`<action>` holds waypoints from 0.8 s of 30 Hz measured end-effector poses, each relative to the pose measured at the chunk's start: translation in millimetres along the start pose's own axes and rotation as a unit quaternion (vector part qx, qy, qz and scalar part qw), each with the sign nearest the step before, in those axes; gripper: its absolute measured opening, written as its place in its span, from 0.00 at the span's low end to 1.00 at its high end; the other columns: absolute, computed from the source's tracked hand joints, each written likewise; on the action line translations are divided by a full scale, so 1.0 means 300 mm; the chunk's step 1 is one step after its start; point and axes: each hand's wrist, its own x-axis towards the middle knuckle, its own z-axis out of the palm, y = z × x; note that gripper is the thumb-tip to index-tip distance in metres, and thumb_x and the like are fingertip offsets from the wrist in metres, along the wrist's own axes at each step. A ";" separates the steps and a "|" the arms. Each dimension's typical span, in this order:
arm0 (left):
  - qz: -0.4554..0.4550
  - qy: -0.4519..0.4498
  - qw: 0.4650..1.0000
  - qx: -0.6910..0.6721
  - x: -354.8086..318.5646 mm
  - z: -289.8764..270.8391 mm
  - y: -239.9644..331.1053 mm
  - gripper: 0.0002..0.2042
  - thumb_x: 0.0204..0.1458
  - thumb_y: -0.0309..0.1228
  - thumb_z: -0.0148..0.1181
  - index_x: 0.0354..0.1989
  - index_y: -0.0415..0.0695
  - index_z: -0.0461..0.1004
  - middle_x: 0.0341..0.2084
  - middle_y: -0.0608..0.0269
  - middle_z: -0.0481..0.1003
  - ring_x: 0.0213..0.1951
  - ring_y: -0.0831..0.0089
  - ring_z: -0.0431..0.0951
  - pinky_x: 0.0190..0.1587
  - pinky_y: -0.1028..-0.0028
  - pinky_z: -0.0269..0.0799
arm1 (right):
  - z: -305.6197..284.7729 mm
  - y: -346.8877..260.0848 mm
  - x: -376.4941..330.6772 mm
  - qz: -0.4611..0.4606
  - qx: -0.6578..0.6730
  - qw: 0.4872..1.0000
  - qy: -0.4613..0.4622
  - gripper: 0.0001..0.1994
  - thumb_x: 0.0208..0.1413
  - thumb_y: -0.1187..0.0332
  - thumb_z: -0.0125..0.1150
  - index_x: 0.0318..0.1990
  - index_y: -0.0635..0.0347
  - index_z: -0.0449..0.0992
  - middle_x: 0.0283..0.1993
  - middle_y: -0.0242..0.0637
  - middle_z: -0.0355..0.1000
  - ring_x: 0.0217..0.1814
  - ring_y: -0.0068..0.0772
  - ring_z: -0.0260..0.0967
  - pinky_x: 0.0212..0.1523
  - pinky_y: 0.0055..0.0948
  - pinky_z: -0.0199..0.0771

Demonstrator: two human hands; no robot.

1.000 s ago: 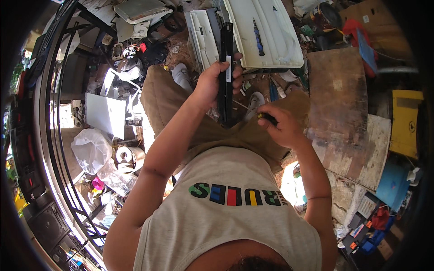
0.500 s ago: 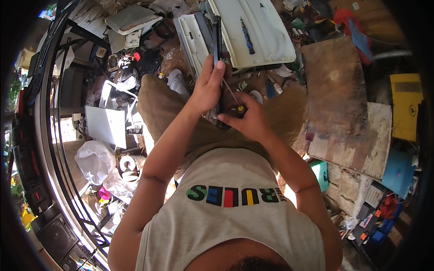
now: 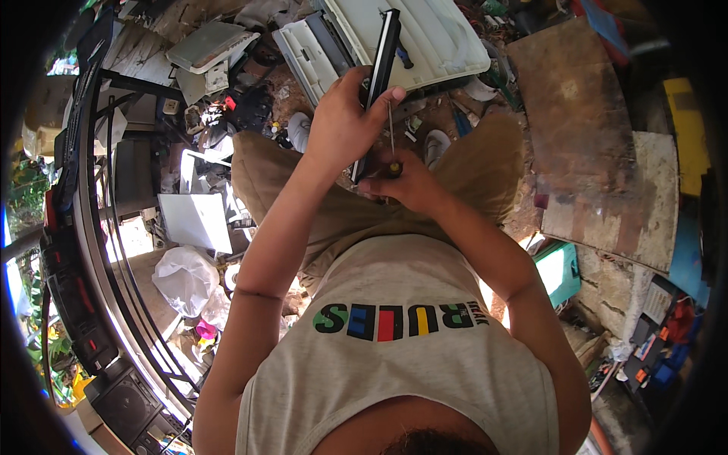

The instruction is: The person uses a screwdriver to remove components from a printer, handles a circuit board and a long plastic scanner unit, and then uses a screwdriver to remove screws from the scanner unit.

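My left hand (image 3: 341, 125) is closed round a long, narrow black bar-shaped part (image 3: 384, 53). The bar points away from me, its far end leaning right over a white plastic panel (image 3: 447, 45). In my right hand (image 3: 409, 182) is a screwdriver (image 3: 394, 167) with a thin metal shaft and a yellowish handle end; the shaft runs up beside my left thumb. Fingers of my right hand lie by the bar's near end, and whether they grip it too is hard to see. A blue-and-black tool (image 3: 404, 57) rests on the panel, partly hidden behind the bar.
Scattered parts and scraps cover the ground around my feet. A brown wooden board (image 3: 572, 106) lies at the right, with a teal box (image 3: 557, 273) nearer me. To the left are a white flat panel (image 3: 196, 221), a clear plastic bag (image 3: 186, 280) and a black metal frame (image 3: 106, 220).
The bar's far end has swung right and now overlaps the tool on the panel. My left hand has turned with it; the right still holds the screwdriver. The whole view has shifted slightly.
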 end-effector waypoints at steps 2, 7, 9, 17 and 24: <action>0.018 -0.012 0.998 0.052 0.020 -0.001 0.027 0.27 0.52 0.52 0.63 0.47 0.37 0.75 0.24 0.52 0.77 0.27 0.63 0.79 0.34 0.66 0.73 | 0.003 0.016 0.006 -0.035 0.059 0.998 -0.001 0.12 0.50 0.71 0.70 0.40 0.64 0.76 0.32 0.34 0.76 0.32 0.23 0.73 0.32 0.23 0.70; 0.044 -0.047 0.992 0.110 0.063 0.018 0.080 0.27 0.50 0.53 0.64 0.42 0.36 0.79 0.23 0.48 0.78 0.29 0.58 0.80 0.36 0.66 0.74 | -0.017 0.037 0.015 -0.080 0.126 0.989 -0.009 0.11 0.51 0.72 0.68 0.40 0.64 0.76 0.30 0.35 0.75 0.30 0.23 0.72 0.31 0.23 0.70; -0.021 -0.086 0.994 0.070 0.087 0.025 0.089 0.28 0.49 0.53 0.65 0.42 0.36 0.79 0.22 0.49 0.78 0.29 0.61 0.80 0.37 0.66 0.74 | -0.023 0.022 0.020 -0.101 0.124 0.987 -0.010 0.11 0.52 0.72 0.67 0.41 0.64 0.76 0.30 0.35 0.75 0.29 0.23 0.71 0.31 0.23 0.70; -0.147 -0.065 0.939 -0.304 0.138 -0.001 -0.024 0.25 0.60 0.52 0.53 0.48 0.40 0.79 0.21 0.74 0.72 0.23 0.81 0.69 0.29 0.81 0.64 | -0.060 -0.015 0.016 -0.110 0.086 0.990 0.036 0.16 0.54 0.71 0.65 0.49 0.65 0.73 0.36 0.34 0.75 0.30 0.20 0.70 0.32 0.22 0.72; -0.144 -0.112 0.803 -0.567 0.118 -0.063 -0.086 0.35 0.60 0.58 0.46 0.66 0.42 0.60 0.32 0.69 0.67 0.32 0.80 0.65 0.32 0.80 0.67 | -0.124 -0.008 -0.084 -0.195 -0.209 0.950 0.126 0.18 0.60 0.67 0.58 0.56 0.60 0.68 0.51 0.42 0.71 0.38 0.33 0.73 0.37 0.28 0.72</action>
